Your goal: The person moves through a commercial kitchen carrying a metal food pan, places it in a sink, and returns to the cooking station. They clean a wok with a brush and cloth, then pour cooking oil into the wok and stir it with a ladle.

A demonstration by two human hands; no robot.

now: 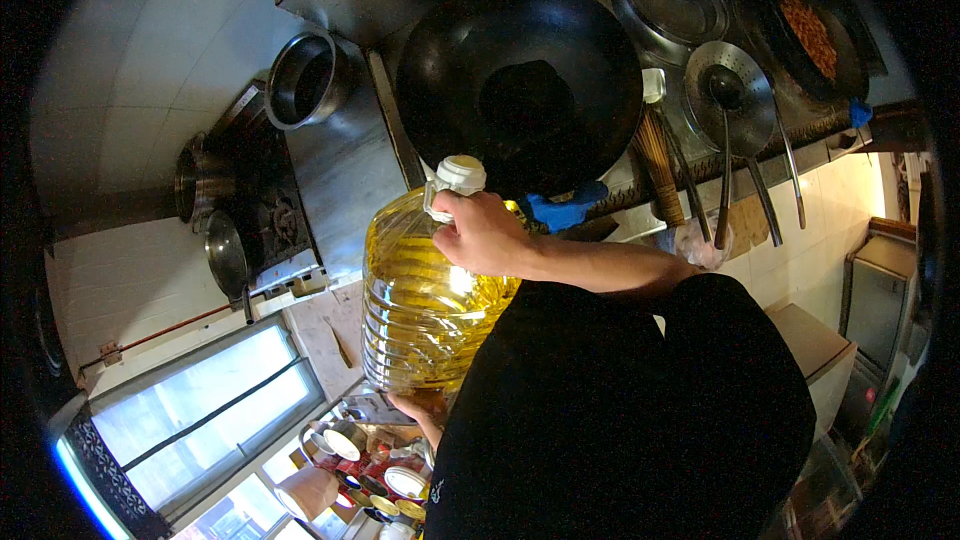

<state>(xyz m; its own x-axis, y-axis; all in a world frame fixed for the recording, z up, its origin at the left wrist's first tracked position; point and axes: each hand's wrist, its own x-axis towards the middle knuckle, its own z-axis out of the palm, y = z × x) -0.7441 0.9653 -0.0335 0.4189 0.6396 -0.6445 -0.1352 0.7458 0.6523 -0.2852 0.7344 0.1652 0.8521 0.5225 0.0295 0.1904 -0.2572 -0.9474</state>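
A large clear plastic jug of yellow oil (pixel 420 307) is tilted beside the near left edge of a black wok (pixel 592 37). My right hand (pixel 484 232) is closed around the handle at its neck, close under the white cap (pixel 460 174). Low on the jug, my left hand (pixel 416 409) is against its base, fingers partly hidden by the jug and my black clothing. The capped neck is just outside the wok rim. A dark patch shows in the wok's middle; what it is I cannot tell. A blue cloth (pixel 562 208) is bunched at the near rim.
Right of the wok are a bamboo brush (pixel 658 165), a perforated skimmer (pixel 739 82) with a ladle (pixel 725 142), a lidded metal pot (pixel 675 4) and a pan of reddish-brown food (pixel 810 37). Leftward are a metal pot (pixel 300 82), a burner (pixel 283 221) and a small pan (pixel 226 247).
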